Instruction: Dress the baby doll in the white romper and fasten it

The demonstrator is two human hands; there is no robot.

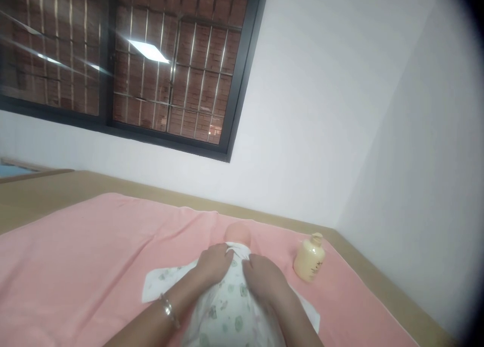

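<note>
Head view: printed garment [230, 309] bunches between left fingers [228, 256] and right fingers [249, 267].

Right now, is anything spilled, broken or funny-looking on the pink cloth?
Nothing looks spilled or broken. The pink cloth has creases, and the white top is bunched at the neck between the left hand and right hand. The bottle seems to lean right, but the window leans too, so the camera is probably tilted.
</note>
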